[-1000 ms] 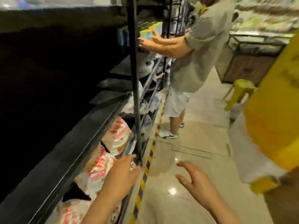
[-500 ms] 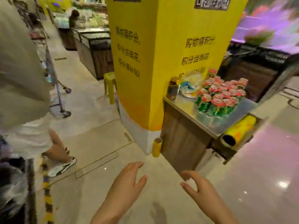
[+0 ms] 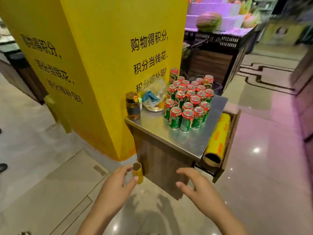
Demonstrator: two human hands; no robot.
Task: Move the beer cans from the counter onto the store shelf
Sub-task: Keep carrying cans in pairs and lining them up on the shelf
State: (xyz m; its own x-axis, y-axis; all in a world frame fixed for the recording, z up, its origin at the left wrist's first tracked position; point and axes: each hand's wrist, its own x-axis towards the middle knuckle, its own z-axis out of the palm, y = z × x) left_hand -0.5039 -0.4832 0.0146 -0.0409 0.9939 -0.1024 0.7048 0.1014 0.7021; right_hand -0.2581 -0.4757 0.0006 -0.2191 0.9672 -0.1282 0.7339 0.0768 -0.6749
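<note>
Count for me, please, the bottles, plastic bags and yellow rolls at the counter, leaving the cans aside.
Bottle: 1
Bag: 1
Rolls: 2 (drawer roll, floor roll)
Total: 4

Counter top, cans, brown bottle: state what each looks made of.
Counter top: brushed metal, likely stainless steel; grey sheen, dull reflections. Beer cans: thin printed metal, probably aluminium; glossy green sides, red tops. Brown bottle: translucent amber plastic, seemingly; light passes through, dark band around it.
</note>
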